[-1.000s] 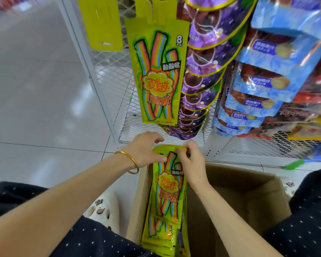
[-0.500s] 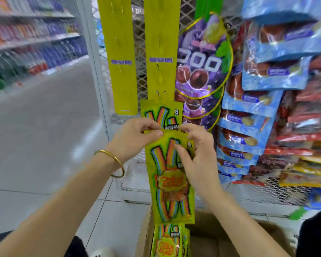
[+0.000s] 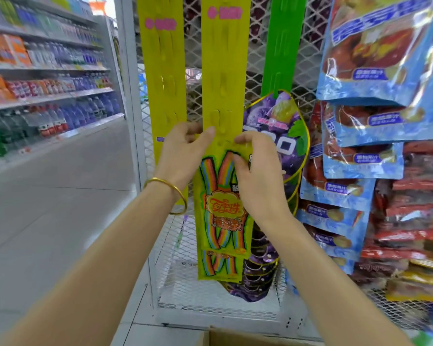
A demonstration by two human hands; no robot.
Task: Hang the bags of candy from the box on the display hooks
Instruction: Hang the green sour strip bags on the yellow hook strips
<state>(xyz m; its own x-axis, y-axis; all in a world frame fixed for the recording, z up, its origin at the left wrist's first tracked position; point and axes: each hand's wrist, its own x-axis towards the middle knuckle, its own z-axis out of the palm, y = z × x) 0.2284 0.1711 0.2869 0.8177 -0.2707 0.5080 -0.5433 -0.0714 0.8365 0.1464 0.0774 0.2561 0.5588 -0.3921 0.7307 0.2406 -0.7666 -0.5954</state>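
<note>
Two hands hold a yellow candy bag (image 3: 221, 203) against the middle yellow strip (image 3: 224, 71) of a wire rack (image 3: 305, 58). The left hand (image 3: 183, 156) and right hand (image 3: 258, 176) each pinch the bag's top edge, both grips closed on it (a gold bangle (image 3: 170, 193) circles the left wrist). A second bag (image 3: 219, 268) hangs just below. The box (image 3: 235, 338) corner shows underneath.

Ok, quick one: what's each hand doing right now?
Left hand: pinching the top left corner of the yellow candy bag, up against the hanging strip.
Right hand: pinching the bag's top right corner.
</note>
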